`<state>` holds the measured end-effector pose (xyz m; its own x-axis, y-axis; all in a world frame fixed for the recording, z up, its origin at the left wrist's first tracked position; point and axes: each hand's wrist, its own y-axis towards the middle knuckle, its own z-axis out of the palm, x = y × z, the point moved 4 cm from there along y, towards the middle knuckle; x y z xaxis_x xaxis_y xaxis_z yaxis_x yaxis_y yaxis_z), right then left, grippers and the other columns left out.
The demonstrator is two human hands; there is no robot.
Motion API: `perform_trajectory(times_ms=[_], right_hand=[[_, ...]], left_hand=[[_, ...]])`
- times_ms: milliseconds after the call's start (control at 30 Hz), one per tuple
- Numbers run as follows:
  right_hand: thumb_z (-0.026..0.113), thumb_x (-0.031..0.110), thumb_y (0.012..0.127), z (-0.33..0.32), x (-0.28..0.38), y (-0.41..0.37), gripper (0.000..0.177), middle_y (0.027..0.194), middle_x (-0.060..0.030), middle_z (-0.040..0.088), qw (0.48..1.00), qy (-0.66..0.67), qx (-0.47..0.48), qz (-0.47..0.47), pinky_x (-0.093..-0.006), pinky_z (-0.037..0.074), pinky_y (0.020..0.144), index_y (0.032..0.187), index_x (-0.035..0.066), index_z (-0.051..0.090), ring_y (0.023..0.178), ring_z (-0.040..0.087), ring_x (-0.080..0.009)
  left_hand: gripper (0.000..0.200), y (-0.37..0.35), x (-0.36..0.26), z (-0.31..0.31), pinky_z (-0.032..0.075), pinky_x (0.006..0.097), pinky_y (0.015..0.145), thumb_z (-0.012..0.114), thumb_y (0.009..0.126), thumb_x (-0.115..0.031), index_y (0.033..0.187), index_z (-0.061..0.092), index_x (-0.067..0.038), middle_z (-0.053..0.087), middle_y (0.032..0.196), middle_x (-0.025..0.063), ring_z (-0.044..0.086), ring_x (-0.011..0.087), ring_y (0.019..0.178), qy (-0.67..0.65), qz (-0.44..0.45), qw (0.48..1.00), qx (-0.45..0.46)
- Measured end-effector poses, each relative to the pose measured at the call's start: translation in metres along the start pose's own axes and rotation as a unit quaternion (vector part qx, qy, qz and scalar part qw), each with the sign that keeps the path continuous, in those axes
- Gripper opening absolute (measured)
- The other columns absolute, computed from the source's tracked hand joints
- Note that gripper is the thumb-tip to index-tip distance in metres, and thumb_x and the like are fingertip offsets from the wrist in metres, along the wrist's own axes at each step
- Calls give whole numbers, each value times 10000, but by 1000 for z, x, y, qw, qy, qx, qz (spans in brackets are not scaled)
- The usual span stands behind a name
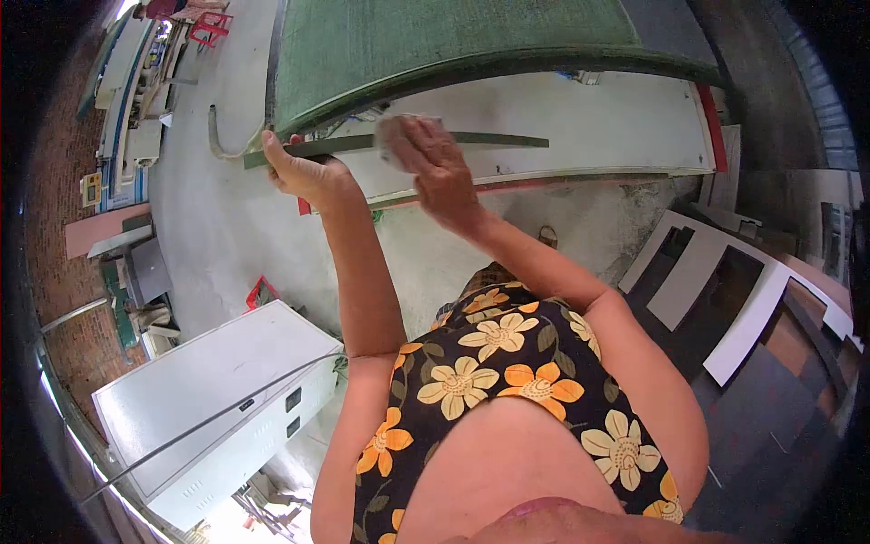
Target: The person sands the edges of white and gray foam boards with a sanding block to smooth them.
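A long, thin dark green strip (503, 139) stretches sideways in front of me, slightly curved in this view. My left hand (308, 172) grips it near its left end, thumb pointing up. Farther right along the strip, my right hand (437, 172) is closed on a greyish-white cloth (388, 150), pressed against the strip. Motion blurs that hand, and the cloth's exact kind is hard to make out. The strip's right end sticks out free beyond my right hand.
Ahead stands a bench with a green top (453, 41) and a white lower surface (616, 127). A white metal cabinet (199, 390) is at lower left. Cut panels (716, 272) lie on the right. A red plastic stool (210, 29) stands far left.
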<state>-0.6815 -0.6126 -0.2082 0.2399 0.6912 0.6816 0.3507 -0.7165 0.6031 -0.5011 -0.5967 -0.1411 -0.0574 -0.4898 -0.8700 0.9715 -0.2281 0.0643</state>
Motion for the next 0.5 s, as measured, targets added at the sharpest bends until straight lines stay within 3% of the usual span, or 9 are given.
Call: perform_trajectory(times_ms=[100,233,300,400,467,500], right_hand=[[465,-99,722,-8,-59,-34,641,1388,-133,417,999,-45,-22,7,-427,286,1089,1334,90,461,1304,362,-297],[417,-106,720,-43,-138,-82,653,1374,-162,423,979,-177,-24,100,-420,302,1072,1348,72,440,1259,405,-330],[404,-9,761,-58,-172,-93,563,1305,-191,488,969,-191,-37,152,-451,347,1020,1316,58,470,1188,459,-384],[389,9,770,-61,-216,-109,474,1137,-213,579,939,-99,-13,328,-455,423,942,1222,28,531,1058,552,-373],[411,43,783,-50,-245,-113,458,1074,-179,597,889,-10,56,454,-389,491,866,1228,-6,506,965,591,-314],[421,60,789,-44,-254,-118,456,1042,-162,606,853,36,90,513,-356,525,829,1231,-23,493,919,610,-285]], left_hand=[[494,15,3,-8,477,497,687,661,763,-344,1110,470,-49,458,933,94,475,230,832,-17,2,1000,-9],[533,27,3,-19,491,512,722,657,767,-360,1157,463,-53,472,995,109,487,250,876,-7,-19,998,-56],[546,33,3,-26,487,519,737,656,769,-371,1169,461,-55,472,1033,112,489,257,900,-6,-35,997,-71],[573,47,10,-38,472,513,750,656,773,-392,1191,454,-57,470,1091,111,488,263,930,-3,-46,994,-101],[595,48,5,-43,461,502,765,657,774,-403,1211,447,-58,467,1119,109,485,267,946,8,-29,991,-128],[612,48,0,-46,504,447,739,669,782,-369,1231,415,-39,403,1149,120,450,250,914,5,-23,994,-108]])
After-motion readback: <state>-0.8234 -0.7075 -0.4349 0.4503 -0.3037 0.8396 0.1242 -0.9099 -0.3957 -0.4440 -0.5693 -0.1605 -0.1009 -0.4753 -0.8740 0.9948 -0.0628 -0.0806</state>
